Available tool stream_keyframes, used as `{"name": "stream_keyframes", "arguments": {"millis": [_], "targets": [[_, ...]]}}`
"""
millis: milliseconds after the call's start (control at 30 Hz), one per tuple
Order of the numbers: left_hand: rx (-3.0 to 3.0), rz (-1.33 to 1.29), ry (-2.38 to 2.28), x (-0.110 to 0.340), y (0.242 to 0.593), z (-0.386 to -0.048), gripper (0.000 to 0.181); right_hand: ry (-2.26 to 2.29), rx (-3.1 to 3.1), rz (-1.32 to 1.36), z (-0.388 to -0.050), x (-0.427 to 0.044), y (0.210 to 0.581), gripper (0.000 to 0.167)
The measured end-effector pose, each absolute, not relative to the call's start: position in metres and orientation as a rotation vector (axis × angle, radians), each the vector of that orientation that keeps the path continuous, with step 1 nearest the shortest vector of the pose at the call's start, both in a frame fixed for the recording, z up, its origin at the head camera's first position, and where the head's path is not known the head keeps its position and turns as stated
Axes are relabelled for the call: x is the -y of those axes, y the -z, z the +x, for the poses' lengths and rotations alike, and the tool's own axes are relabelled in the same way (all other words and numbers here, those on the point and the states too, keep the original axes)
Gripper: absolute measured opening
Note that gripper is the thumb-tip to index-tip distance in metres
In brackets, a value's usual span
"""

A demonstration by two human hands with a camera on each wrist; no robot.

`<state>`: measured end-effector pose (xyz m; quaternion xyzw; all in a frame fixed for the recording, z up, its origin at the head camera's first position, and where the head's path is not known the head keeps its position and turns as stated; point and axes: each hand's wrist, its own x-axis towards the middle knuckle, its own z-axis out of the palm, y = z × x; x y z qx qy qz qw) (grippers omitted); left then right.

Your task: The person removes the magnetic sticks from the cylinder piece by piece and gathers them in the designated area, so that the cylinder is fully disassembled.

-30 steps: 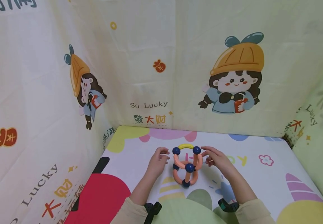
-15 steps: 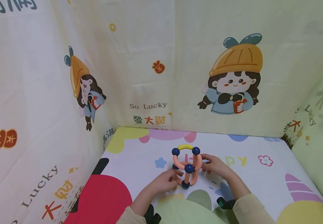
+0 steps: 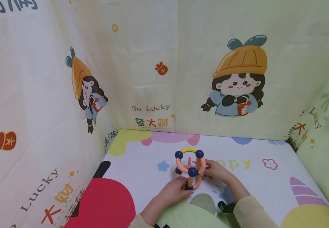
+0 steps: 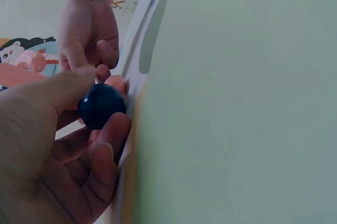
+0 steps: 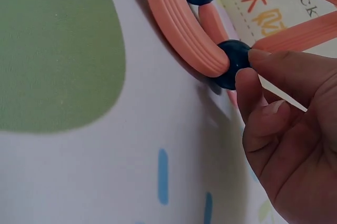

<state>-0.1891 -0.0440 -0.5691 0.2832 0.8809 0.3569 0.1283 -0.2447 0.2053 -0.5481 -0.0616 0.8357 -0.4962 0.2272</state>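
Note:
A toy frame of salmon-pink rods and dark blue balls (image 3: 192,172) stands upright on the table. One curved yellow rod (image 3: 188,149) bridges two balls at its top. My left hand (image 3: 174,190) pinches the front bottom blue ball (image 4: 102,106) between thumb and fingers. On the frame's right side, my right hand (image 3: 217,170) pinches another low blue ball (image 5: 231,64), where a ridged curved pink rod (image 5: 184,30) meets it. The left hand covers part of the frame's lower left in the head view.
The table mat (image 3: 255,183) bears printed shapes and letters. Printed cloth walls (image 3: 141,69) rise at the back and on both sides. A red printed shape (image 3: 110,202) lies left of the left forearm.
My left hand has come from the frame's upper left down to its front bottom ball. The right hand has lowered along the right side to a low ball. The frame stays nearly in place.

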Motion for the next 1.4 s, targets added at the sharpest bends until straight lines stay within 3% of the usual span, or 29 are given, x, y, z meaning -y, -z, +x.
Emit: {"name": "stream_keyframes", "arguments": {"millis": [333, 967, 1400], "targets": [[-2.593, 0.789, -1.026, 0.043, 0.569, -0.190, 0.007, 1.317, -2.318, -0.211, -0.241, -0.202, 0.553, 0.032], [-2.620, 0.795, -0.945, 0.062, 0.565, -0.202, 0.013, 1.366, -2.337, -0.206, -0.232, -0.201, 0.560, 0.046], [-2.554, 0.823, -1.032, 0.075, 0.566, -0.208, 0.029, 1.337, -2.417, -0.164, -0.221, -0.197, 0.561, 0.048]]}}
